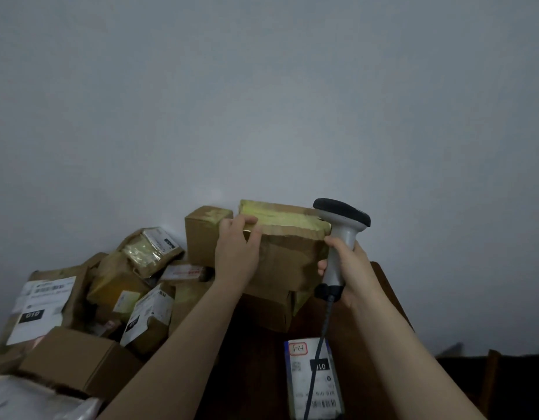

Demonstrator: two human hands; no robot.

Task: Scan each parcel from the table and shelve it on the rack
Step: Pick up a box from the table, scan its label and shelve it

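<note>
My only view, head-worn wide-angle, facing forward and slightly down, close over the desk, wall filling upper half

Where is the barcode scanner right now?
In the head view, right of centre: the right hand grips the scanner by its handle, beside the cardboard box the left hand holds.

Plain grey wall filling the background, dark wooden furniture low at right edge

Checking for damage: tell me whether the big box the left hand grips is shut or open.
Shut. On the box, top flaps lie flat under yellowish tape; the left hand grips its top edge.
</note>
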